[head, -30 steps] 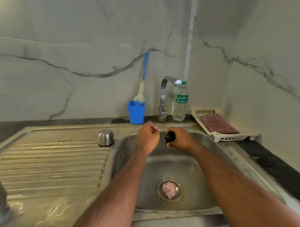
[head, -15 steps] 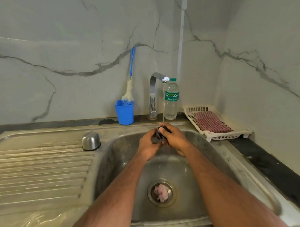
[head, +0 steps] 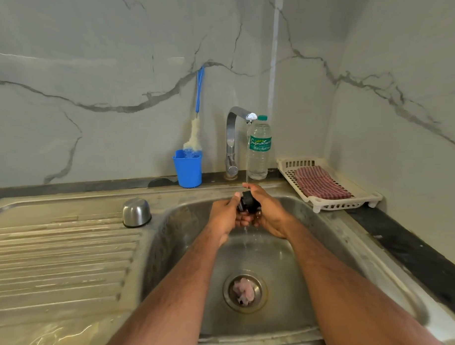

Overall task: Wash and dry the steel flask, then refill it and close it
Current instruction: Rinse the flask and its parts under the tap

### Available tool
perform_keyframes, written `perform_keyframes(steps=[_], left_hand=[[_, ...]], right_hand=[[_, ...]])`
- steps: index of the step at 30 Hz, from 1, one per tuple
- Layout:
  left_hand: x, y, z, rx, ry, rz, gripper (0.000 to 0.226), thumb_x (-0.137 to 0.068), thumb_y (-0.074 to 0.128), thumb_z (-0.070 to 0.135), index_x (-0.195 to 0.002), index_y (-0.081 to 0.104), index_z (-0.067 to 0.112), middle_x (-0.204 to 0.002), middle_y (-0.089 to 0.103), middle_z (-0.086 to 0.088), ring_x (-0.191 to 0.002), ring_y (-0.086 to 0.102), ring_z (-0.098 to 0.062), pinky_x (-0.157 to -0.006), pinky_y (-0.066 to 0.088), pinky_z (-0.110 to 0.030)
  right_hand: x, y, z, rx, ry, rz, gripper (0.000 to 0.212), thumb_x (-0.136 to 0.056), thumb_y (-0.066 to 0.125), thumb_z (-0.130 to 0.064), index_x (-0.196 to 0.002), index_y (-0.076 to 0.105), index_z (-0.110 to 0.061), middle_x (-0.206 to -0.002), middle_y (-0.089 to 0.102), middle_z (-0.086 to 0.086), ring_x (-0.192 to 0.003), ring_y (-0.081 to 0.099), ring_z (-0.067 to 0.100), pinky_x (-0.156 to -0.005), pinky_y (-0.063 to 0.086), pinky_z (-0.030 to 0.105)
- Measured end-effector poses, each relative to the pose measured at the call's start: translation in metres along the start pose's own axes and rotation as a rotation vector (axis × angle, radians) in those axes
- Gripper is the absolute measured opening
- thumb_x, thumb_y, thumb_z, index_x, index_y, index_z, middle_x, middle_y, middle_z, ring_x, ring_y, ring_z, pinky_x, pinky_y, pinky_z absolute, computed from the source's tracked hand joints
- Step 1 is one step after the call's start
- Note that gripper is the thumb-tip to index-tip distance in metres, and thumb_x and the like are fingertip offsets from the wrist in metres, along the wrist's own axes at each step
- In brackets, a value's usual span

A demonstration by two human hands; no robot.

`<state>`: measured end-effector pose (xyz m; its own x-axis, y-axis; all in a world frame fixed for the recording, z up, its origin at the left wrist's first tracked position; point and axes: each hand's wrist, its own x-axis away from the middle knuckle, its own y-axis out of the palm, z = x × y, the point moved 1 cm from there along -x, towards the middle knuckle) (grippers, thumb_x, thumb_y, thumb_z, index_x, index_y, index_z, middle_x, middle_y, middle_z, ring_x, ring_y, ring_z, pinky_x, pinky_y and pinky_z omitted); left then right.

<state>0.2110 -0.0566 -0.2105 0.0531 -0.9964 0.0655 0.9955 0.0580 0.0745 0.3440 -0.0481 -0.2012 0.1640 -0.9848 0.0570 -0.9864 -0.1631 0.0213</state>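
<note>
Over sink [head: 326,233], stopper [head: 248,204] between both hands' grip

Two bare forearms come in from the near edge, one at the left and one at the right, each ending in a bare hand: the left hand [head: 226,213] and the right hand [head: 270,213]. No sleeve shows on either arm up to the near edge of the view. Fine dark hair covers both forearms and is plainest along the left one. Nothing is worn at either wrist, and the backs of the hands carry no glove. The fingers are partly hidden, so whether a ring is worn cannot be told
</note>
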Motion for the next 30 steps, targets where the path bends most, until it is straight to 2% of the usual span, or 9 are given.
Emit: perform_keyframes(steps=[2,5,9,14,16,19,23,27,30], left_hand=[[-0.002,0.000,-0.001,-0.034,0.046,0.042,0.030,-0.103,0.059,0.032,-0.101,0.071,0.005,-0.079,0.076,-0.013,-0.066,0.071,-0.021,-0.074,0.062,-0.040],[-0.002,0.002,-0.001,-0.277,0.252,0.129,0.016,-0.095,0.070,0.024,-0.108,0.073,0.014,-0.095,0.076,-0.003,-0.087,0.073,-0.017,-0.089,0.060,-0.042],[0.004,0.007,0.005,-0.219,0.311,0.121,0.045,-0.087,0.078,0.009,-0.129,0.063,0.018,-0.113,0.070,0.002,-0.099,0.066,-0.006,-0.092,0.055,-0.024],[0.003,0.003,0.001,-0.075,0.281,0.055,0.061,-0.079,0.082,0.001,-0.132,0.060,0.021,-0.117,0.067,0.003,-0.103,0.065,-0.007,-0.082,0.053,-0.016],[0.002,0.002,-0.001,-0.037,0.262,0.036,0.063,-0.077,0.084,0.001,-0.132,0.059,0.019,-0.120,0.067,0.005,-0.106,0.065,-0.006,-0.086,0.054,-0.018],[-0.001,0.003,-0.005,-0.037,0.243,0.012,0.055,-0.076,0.085,0.002,-0.124,0.064,0.020,-0.114,0.072,0.004,-0.104,0.070,-0.010,-0.092,0.057,-0.028],[-0.004,0.003,-0.011,-0.092,0.196,0.063,0.036,-0.082,0.082,0.009,-0.114,0.068,0.019,-0.103,0.076,0.001,-0.099,0.072,-0.016,-0.086,0.059,-0.032],[-0.006,0.003,-0.014,-0.141,0.148,0.097,0.023,-0.088,0.077,0.012,-0.110,0.069,0.016,-0.098,0.076,-0.001,-0.095,0.072,-0.018,-0.076,0.055,-0.030],[-0.008,0.002,-0.014,-0.166,0.143,0.096,0.021,-0.092,0.072,0.015,-0.113,0.069,0.016,-0.099,0.076,-0.001,-0.097,0.071,-0.019,-0.085,0.057,-0.035]], right_hand=[[-0.001,0.003,-0.002,0.041,-0.018,0.016,0.034,-0.111,0.031,-0.035,-0.124,0.062,-0.034,-0.099,0.068,0.012,-0.070,0.054,0.019,-0.054,0.036,0.027],[-0.006,0.008,-0.004,0.114,0.003,0.092,0.034,-0.108,0.029,-0.032,-0.115,0.062,-0.024,-0.092,0.067,0.015,-0.063,0.055,0.018,-0.050,0.036,0.027],[-0.007,0.005,-0.004,0.052,0.054,0.160,0.042,-0.110,0.028,-0.036,-0.111,0.064,-0.015,-0.082,0.067,0.010,-0.055,0.053,0.015,-0.049,0.037,0.028],[-0.006,0.005,-0.004,-0.056,0.095,0.161,0.048,-0.111,0.029,-0.040,-0.108,0.068,-0.012,-0.077,0.067,0.008,-0.059,0.052,0.015,-0.052,0.037,0.029],[-0.006,0.009,-0.006,-0.087,0.092,0.166,0.047,-0.111,0.029,-0.039,-0.107,0.068,-0.013,-0.084,0.070,0.011,-0.062,0.053,0.016,-0.053,0.037,0.029],[-0.009,0.011,-0.005,-0.056,0.069,0.187,0.045,-0.111,0.030,-0.040,-0.108,0.067,-0.014,-0.091,0.074,0.014,-0.065,0.057,0.015,-0.054,0.040,0.029],[-0.009,0.013,-0.005,-0.053,0.030,0.197,0.037,-0.111,0.033,-0.034,-0.103,0.065,-0.018,-0.100,0.073,0.013,-0.080,0.063,0.019,-0.062,0.049,0.031],[-0.011,0.013,-0.004,-0.088,0.007,0.174,0.032,-0.111,0.032,-0.021,-0.106,0.063,-0.013,-0.105,0.071,0.014,-0.087,0.068,0.022,-0.066,0.057,0.033],[-0.012,0.012,-0.002,-0.080,0.004,0.170,0.030,-0.111,0.034,-0.021,-0.112,0.063,-0.015,-0.110,0.071,0.014,-0.093,0.071,0.026,-0.068,0.058,0.035]])
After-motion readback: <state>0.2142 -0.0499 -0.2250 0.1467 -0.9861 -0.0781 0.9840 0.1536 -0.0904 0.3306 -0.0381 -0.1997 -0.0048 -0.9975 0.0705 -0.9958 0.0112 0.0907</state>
